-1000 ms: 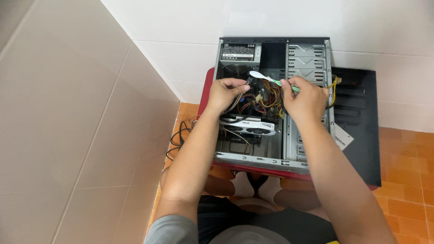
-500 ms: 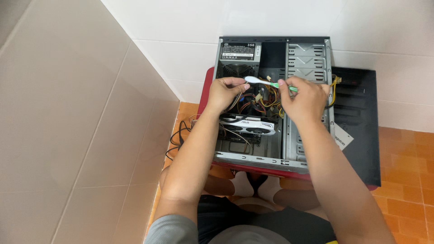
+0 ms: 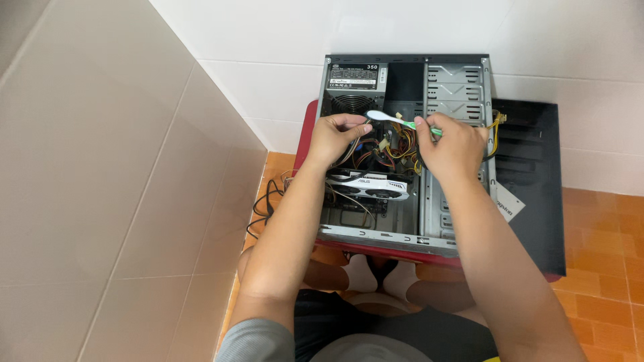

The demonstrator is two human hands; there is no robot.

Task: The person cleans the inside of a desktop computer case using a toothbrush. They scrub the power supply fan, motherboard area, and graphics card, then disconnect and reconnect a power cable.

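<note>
An open computer case (image 3: 463,87) lies on its side before me, showing a power supply (image 3: 352,90), a white graphics card (image 3: 369,186) and a tangle of coloured wires (image 3: 392,147). My right hand (image 3: 453,144) holds a white and green toothbrush (image 3: 396,119) by its handle, head pointing left over the wires. My left hand (image 3: 339,137) is inside the case by the wires, its fingertips touching the brush head.
The case rests on a red stool (image 3: 305,134) against a white tiled wall. A black side panel (image 3: 537,181) leans at the right. Black cables (image 3: 265,204) trail down on the orange floor at the left. My knees and white socks show below the case.
The toothbrush has levelled out and shifted slightly up and left, its head now meeting my left fingertips. Both hands stay over the wires.
</note>
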